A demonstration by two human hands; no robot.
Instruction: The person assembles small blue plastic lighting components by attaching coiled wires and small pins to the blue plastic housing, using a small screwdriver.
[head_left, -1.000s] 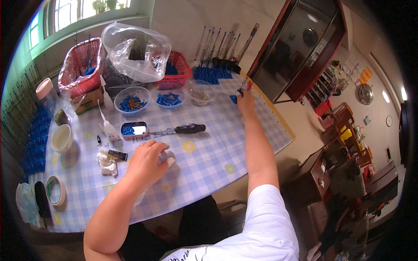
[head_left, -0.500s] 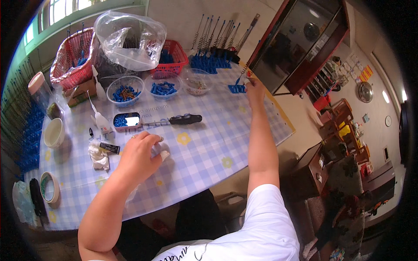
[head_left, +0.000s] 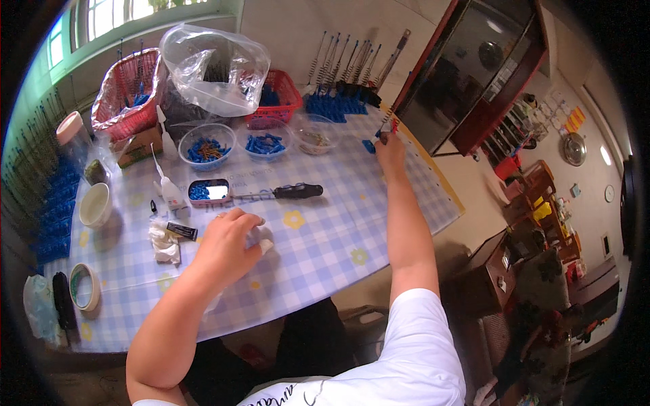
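Out at the right edge of the table my right hand (head_left: 391,157) reaches with its fingers closed on a blue-based spring piece (head_left: 369,146). The hand covers most of that piece, and its thin coil leans up above my fingers. My left hand (head_left: 229,243) rests low over the checked tablecloth (head_left: 318,237), fingers bent and apart, holding nothing I can see. Something white (head_left: 266,245) sits at the tip of its thumb. Close to this hand lie a screwdriver (head_left: 298,191) with a black handle, a small tin (head_left: 209,191) of blue bits, and a black tube (head_left: 182,231).
Clear bowls (head_left: 207,146) of small blue parts and screws stand behind. Beyond them are red baskets (head_left: 128,91), a plastic bag (head_left: 213,71), and a row of blue-based spring pieces (head_left: 335,107). A white dropper bottle (head_left: 170,192), cup (head_left: 95,206) and tape roll (head_left: 84,287) stand left.
My right hand has come over the spring piece, hiding more of its blue base. The whole view has shifted slightly, while my left hand stays over the same spot.
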